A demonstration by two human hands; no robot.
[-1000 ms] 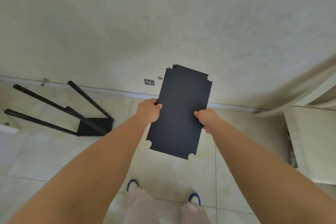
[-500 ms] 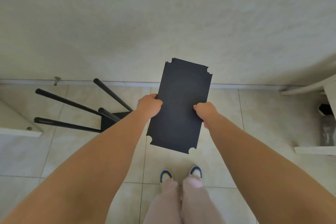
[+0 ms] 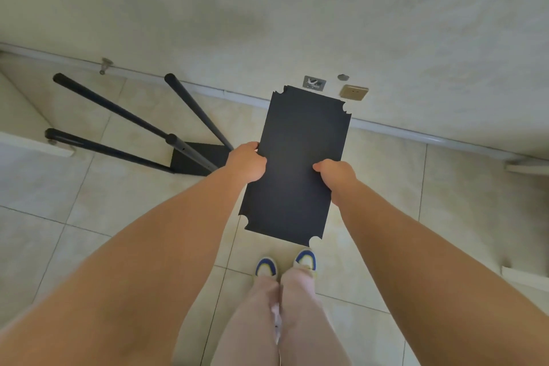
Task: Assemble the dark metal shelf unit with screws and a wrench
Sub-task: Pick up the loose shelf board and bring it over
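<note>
Pale tiled floor and wall again tilted across view; gaze swung back right. Dark shelf panel stayed aloft, clasped by left hand and right hand, right of upturned frame. Probably carried over for fitting.

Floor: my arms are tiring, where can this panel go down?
Bare tiles lie right of the panel, out to the wall. Left is crowded: the frame lies there.
</note>
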